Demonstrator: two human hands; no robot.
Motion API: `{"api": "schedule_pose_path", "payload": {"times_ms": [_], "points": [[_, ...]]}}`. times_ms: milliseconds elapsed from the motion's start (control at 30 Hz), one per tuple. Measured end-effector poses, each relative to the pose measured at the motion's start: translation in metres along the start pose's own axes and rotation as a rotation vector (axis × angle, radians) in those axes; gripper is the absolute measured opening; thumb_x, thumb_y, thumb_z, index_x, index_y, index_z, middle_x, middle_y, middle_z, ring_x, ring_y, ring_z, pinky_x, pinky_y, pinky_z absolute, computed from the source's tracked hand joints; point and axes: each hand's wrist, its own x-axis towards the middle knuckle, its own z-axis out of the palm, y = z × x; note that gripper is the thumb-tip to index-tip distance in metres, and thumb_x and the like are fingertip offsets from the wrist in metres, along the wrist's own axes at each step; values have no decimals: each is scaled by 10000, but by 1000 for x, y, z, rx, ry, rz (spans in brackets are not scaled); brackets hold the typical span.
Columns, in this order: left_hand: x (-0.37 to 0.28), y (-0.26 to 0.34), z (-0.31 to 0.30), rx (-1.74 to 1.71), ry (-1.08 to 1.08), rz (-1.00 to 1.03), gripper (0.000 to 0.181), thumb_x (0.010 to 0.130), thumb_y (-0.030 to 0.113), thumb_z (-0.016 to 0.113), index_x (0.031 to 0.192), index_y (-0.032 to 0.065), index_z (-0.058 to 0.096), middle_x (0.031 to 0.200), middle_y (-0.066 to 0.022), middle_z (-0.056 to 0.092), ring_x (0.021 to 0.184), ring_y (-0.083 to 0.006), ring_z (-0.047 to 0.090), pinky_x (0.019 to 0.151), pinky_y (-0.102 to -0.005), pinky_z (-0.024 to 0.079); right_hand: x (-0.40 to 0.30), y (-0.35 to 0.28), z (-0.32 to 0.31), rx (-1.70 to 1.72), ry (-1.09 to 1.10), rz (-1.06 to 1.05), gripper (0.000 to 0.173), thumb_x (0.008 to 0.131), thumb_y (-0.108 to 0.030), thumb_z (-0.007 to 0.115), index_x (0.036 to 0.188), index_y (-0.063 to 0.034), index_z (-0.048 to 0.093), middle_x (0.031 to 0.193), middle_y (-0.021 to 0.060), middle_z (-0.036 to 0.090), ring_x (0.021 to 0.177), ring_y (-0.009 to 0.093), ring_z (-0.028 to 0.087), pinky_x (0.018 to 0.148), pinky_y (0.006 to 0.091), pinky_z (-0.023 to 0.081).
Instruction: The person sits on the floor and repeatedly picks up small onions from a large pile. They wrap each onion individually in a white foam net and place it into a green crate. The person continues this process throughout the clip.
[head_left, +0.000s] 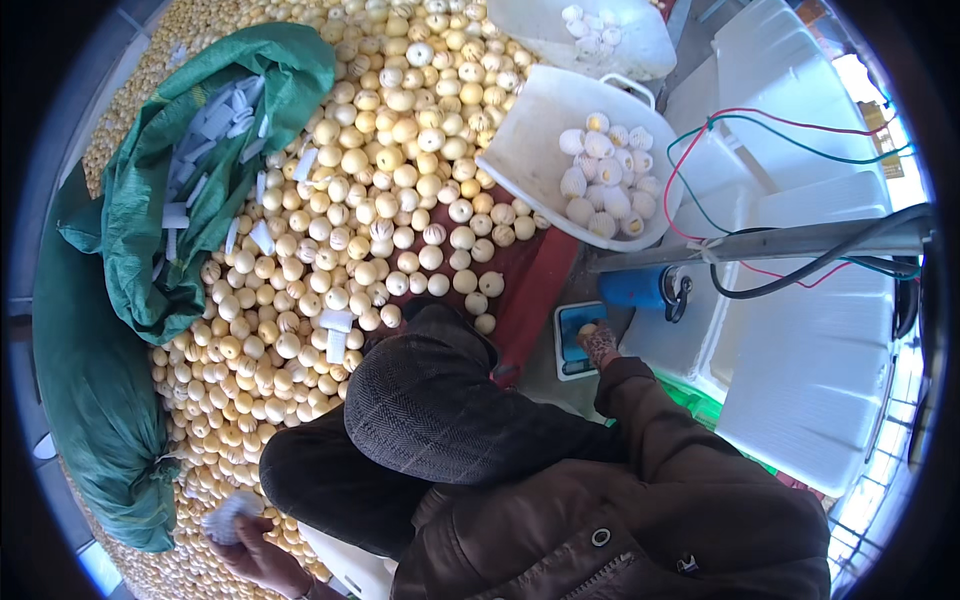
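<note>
My left hand (251, 551), at the lower left, grips a white foam net sleeve (231, 517); blur hides whether a fruit is inside. Over on the right, my right hand (600, 345), in a patterned glove, has its fingers on a pale yellow pepino melon (588, 328). That melon is over the blue platform of a small white-rimmed scale (570, 367) on the floor. Loose pepino melons (360, 202), many with purple stripes, spread in a large heap before my knees. A white plastic tub (525, 127) holds several melons in foam nets (607, 169).
An open green woven sack (289, 97) contains flat foam sleeves (225, 112). Beside it lies a tied green sack (97, 390). White foam boxes (810, 337) line the right side, near a metal pole (810, 238) with cables and a blue bottle (634, 288). Another tub (517, 19) stands behind.
</note>
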Motion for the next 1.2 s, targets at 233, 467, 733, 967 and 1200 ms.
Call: {"api": "schedule_pose_path", "payload": {"times_ms": [233, 467, 733, 967, 1200], "points": [[26, 45, 67, -291, -20, -35, 150, 876, 136, 619, 928, 12, 552, 666, -24, 535, 612, -83, 485, 591, -203, 395, 6, -1, 11, -294, 226, -175, 572, 737, -199, 657, 1264, -96, 458, 1266, 221, 473, 1173, 398, 447, 964, 457, 388], [46, 92, 160, -338, -197, 137, 225, 951, 155, 477, 1092, -21, 482, 600, -69, 563, 521, -117, 506, 516, -230, 388, -2, -1, 13, -212, 275, -380, 630, 732, -193, 682, 1303, -125, 425, 1313, 177, 441, 1198, 367, 428, 977, 431, 391], [44, 62, 183, -149, -570, -39, 324, 921, 187, 545, 1167, -5, 457, 742, -62, 625, 587, -86, 585, 534, -207, 483, -26, -5, -7, -505, 211, -331, 756, 736, -253, 689, 1371, -103, 306, 1264, 192, 453, 1144, 400, 456, 950, 491, 381], [42, 60, 187, -110, -586, 16, 394, 904, 156, 568, 1223, -19, 419, 808, -57, 605, 614, -82, 583, 559, -199, 480, -28, -4, -12, -499, 80, -192, 781, 726, -243, 677, 1385, -72, 294, 1209, 201, 506, 1103, 379, 491, 922, 444, 406], [46, 57, 181, -32, -723, -35, 383, 897, 122, 568, 1225, -28, 438, 824, -59, 622, 622, -82, 578, 573, -200, 476, -23, 81, -6, -443, 1, -48, 516, 726, -159, 612, 1201, -23, 465, 1094, 217, 573, 1062, 363, 537, 891, 407, 437]]}}
